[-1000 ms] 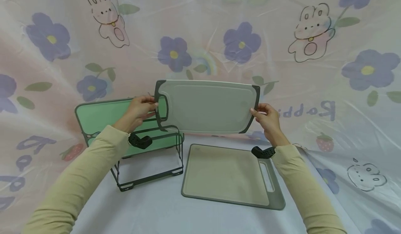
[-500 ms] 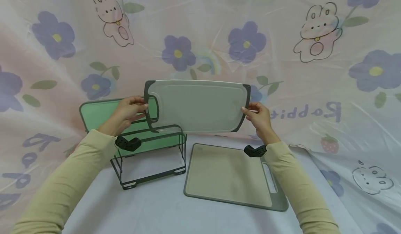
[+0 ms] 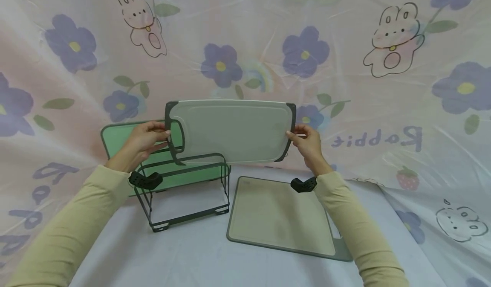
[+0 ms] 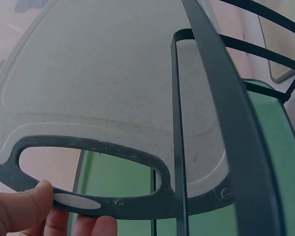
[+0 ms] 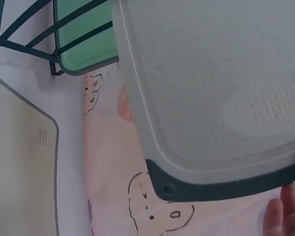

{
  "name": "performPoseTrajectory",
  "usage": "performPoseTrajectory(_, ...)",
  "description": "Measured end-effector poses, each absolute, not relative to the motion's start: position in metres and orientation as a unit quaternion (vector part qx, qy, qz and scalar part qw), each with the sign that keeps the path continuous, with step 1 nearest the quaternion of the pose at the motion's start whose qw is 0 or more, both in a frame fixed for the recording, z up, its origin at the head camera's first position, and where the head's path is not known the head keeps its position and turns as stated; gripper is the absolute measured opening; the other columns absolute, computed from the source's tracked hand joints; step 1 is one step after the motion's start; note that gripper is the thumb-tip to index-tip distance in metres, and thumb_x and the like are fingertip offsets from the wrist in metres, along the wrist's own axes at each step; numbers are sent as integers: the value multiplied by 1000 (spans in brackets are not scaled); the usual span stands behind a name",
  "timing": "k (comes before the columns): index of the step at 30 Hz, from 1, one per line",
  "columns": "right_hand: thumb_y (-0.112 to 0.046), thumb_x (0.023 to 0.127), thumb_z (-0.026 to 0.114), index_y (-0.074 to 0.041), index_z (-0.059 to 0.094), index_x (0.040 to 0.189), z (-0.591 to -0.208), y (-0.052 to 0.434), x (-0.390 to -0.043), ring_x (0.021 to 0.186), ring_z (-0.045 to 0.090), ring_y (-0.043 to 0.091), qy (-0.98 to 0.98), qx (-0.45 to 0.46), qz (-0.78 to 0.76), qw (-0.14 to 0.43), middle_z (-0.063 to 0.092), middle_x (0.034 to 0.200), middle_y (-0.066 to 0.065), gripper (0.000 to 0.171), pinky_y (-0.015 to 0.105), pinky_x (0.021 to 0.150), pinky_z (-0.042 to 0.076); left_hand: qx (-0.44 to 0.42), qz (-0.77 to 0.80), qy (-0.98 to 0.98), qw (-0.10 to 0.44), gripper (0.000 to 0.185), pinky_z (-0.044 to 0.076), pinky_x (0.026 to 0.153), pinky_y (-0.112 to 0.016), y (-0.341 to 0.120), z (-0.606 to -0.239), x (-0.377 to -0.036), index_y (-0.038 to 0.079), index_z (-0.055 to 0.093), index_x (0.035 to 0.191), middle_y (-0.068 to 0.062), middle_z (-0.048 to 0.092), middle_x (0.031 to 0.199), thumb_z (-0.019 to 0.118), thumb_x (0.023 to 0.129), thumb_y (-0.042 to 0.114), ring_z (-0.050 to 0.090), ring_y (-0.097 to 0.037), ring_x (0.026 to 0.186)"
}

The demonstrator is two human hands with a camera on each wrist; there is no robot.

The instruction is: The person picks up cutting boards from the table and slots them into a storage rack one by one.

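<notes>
While the green plastic cutting board (image 3: 126, 140) already stands in the dark wire rack (image 3: 184, 193), the left hand (image 3: 143, 140) and right hand (image 3: 307, 144) pinch the grey dark-rimmed cutting board (image 3: 230, 131) by its ends just above the rack, unslotted, with the beige board (image 3: 276, 212) flat on the table.

A rack (image 3: 188, 193) stands on the tabletop (image 3: 192, 257) at left, with one board (image 3: 126, 140) upright in its far slot. Another board (image 3: 280, 214) lies flat to its right. A third board (image 3: 230, 131) hangs above the rack, the left hand (image 3: 143, 140) at its left end and the right hand (image 3: 307, 144) at its right.
</notes>
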State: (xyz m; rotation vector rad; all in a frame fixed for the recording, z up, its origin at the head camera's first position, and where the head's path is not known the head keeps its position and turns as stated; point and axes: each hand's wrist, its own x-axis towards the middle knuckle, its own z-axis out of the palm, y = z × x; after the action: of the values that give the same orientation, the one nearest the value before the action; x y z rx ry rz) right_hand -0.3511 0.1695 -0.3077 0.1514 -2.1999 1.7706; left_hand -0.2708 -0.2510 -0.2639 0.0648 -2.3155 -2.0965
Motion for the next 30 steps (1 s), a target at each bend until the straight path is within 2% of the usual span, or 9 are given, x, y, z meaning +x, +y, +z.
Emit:
performPoseTrajectory(12,-15,90,72,2,59,111,-312,151,-354,87,53,18,-774,66,612,149,56,101,8,29,27,75,48,32,-685,-728,13,21,47,95,-30,-268,-270,-261,11,48,116,-2,46,109,57,98,8,53,-9,95)
performPoseTrajectory(30,-11,88,74,2,61,105,-321,117,-360,84,54,17,-753,70,636,154,58,98,9,25,23,66,45,41,-728,-683,26,27,51,85,-23,-295,-282,-249,11,48,116,1,49,105,63,95,8,55,-7,91)
